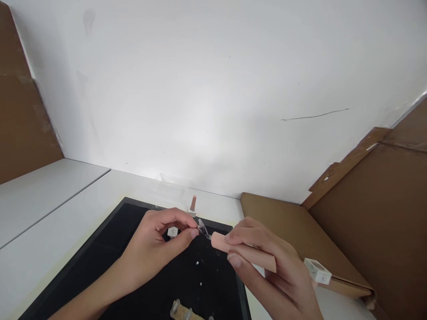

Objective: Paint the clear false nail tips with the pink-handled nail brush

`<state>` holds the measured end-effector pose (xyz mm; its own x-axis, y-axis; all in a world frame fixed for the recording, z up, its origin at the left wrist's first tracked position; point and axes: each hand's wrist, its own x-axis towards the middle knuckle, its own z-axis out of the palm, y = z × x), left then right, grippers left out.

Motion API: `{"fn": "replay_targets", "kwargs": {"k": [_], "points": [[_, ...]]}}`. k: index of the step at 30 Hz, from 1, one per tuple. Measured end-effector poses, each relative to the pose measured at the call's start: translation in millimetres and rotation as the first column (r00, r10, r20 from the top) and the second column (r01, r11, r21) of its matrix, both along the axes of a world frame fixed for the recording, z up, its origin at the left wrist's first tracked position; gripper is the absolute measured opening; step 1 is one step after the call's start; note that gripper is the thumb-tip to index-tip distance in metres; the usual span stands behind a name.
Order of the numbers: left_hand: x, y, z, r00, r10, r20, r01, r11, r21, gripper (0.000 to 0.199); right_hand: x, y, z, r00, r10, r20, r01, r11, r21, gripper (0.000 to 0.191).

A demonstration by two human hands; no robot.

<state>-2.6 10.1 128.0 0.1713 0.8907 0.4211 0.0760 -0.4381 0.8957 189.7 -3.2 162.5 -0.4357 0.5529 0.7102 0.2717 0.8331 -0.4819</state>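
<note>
Wall: white, rising ahead of both my hands, marked by one dark line.
Desk: white, running left of my left hand and beyond both hands.
Cardboard panels: two, one far left (26, 102), one right (373, 195).
Black mat: under my left hand (147, 249); its right edge passes below my right hand (276, 271).
Flat box: brown, just beyond and right of my right hand.
Open room: white desk (83, 195) left of the mat (110, 240); air between my hands and the wall (200, 111).
Right hand: narrow, holding one pink tube (250, 255), tilted, pointing at my left fingers.
Left hand: narrow, thumb and forefinger closed at a clear tip (203, 226); what they pinch is too small to tell.
Beige piece: one (183, 312), nearer me, between my hands.
White blocks: three; one (317, 271) right of my right hand, on the flat box (276, 222), two beyond my left fingers.
Pink peg: one (193, 203), upright on the farthest block (192, 213).
White specks: two (197, 262), between my hands.
</note>
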Motion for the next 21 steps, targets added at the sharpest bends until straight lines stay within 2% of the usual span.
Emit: {"fn": "replay_targets", "kwargs": {"k": [6, 11, 15, 21], "points": [[-3, 1, -1.0, 0.998, -0.033, 0.052, 0.036, 0.998, -0.055, 0.006, 2, -1, -3.7, 0.999, -0.046, -0.027, 0.046, 0.999, 0.016, 0.022], [-4, 3, -5.3, 0.998, -0.058, 0.023, 0.059, 0.997, -0.04, 0.006, 5, -1, -10.6, 0.992, -0.105, -0.077, 0.109, 0.993, 0.051, 0.02], [-4, 4, -7.5, 0.997, -0.076, -0.018, 0.076, 0.997, -0.021, 0.008, 2, 0, -10.0, 0.995, -0.088, -0.056, 0.09, 0.995, 0.039, 0.021], [-4, 2, -4.9, 0.997, -0.078, 0.013, 0.078, 0.997, -0.015, 0.008, -3, 1, -3.7, 0.998, -0.068, -0.017, 0.068, 0.997, 0.033, 0.022]]}}
